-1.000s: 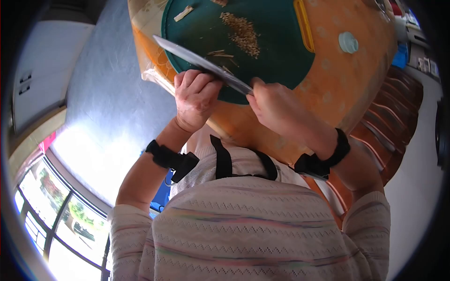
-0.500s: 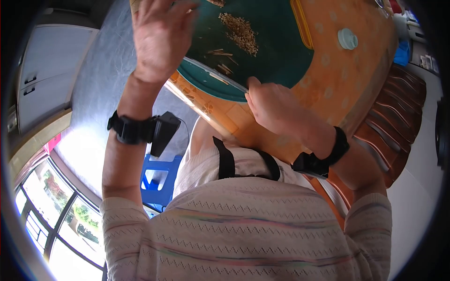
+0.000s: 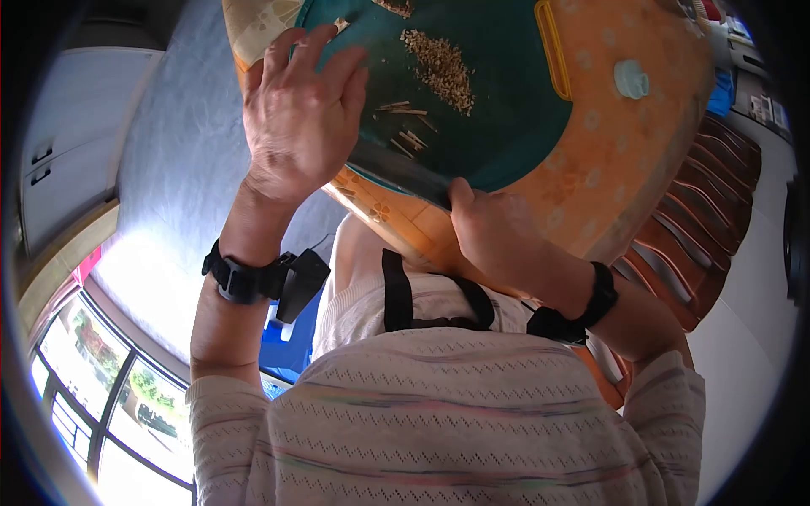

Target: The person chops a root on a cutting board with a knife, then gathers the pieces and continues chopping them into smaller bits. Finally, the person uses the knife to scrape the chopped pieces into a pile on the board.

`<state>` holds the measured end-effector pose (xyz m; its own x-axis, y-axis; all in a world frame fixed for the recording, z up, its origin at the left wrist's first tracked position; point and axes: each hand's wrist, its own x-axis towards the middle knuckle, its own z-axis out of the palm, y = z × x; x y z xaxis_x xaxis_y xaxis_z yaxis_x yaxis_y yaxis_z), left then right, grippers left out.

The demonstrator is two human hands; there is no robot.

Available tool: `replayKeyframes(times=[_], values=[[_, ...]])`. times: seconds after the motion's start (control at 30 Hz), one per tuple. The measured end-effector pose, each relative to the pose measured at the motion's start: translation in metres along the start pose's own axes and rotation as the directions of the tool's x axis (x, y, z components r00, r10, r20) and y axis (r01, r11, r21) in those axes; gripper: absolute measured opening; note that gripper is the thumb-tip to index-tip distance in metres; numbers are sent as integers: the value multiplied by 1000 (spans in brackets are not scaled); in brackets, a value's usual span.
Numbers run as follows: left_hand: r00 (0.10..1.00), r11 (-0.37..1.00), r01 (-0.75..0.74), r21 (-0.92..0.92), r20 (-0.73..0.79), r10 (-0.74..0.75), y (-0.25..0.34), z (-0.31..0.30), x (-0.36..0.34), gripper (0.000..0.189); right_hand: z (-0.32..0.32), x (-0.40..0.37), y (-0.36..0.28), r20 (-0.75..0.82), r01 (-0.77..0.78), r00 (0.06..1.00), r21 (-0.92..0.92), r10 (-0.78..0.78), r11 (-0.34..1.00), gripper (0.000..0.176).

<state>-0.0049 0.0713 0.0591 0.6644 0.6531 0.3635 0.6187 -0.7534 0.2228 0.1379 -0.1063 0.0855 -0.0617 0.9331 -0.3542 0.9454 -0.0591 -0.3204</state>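
Note:
My right hand point(image 3: 502, 228) is closed around the handle of a knife. The knife's blade point(image 3: 403, 174) reaches leftward along the near edge of a green cutting board point(image 3: 515, 101). My left hand point(image 3: 305, 118) is palm down with fingers spread over the board's left side, close to the blade's far end. A small pale piece point(image 3: 341, 25) lies just past its fingertips. On the board sit a heap of chopped brownish bits point(image 3: 440, 72), several thin sticks point(image 3: 408, 139) nearer me, and a larger brown piece point(image 3: 395, 7) cut off by the top edge.
The board has a yellow-orange handle point(image 3: 553, 51) on its right. A pale green bottle cap-like object point(image 3: 631, 79) stands on the patterned orange table point(image 3: 603, 160). A brown slatted wooden seat point(image 3: 696, 223) is at the right, and a blue stool point(image 3: 291, 341) is below left.
The blade has turned from edge-up to showing its flat side, slightly closer to me. My left hand has moved down and right, its fingers now more spread.

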Motion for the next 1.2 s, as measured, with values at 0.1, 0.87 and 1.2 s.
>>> replayKeyframes(times=[0.1,0.87,1.2], values=[[996,998,-58,-8,-65,57,-2,5,9,17,6,2,9,-44,-59,997,74,62,996,11],[981,919,-196,-342,-71,182,30,37,-72,21,-20,18,37,93,-215,977,469,194,857,25],[984,922,-178,-345,-65,166,30,34,-77,22,-15,16,39,36,-163,985,501,168,850,24]])
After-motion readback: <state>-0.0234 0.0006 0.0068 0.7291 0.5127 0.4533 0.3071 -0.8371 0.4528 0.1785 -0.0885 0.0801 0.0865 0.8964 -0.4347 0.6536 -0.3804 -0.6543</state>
